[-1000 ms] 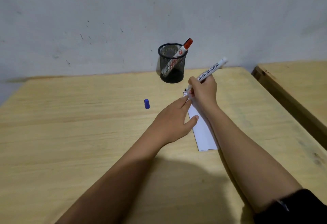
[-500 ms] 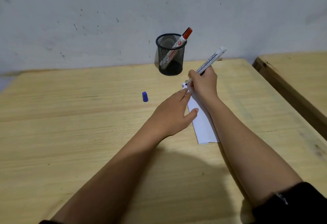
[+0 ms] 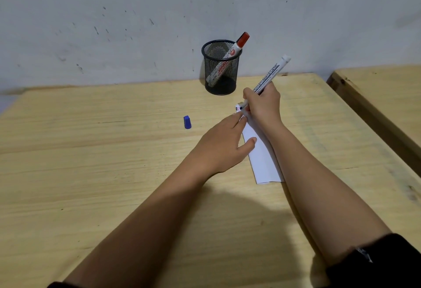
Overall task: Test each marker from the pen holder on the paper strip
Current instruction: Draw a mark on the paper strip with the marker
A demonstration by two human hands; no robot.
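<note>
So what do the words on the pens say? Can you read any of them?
"...marker", dark print along the white marker in the right hand: only partly readable, the start is blurred.
Red print and a round logo on the red-capped marker in the pen holder: too blurred to read.

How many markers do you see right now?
2. One marker is in the right hand, tip on the paper strip. The red-capped marker leans in the pen holder; none seems hidden behind its mesh.
</note>
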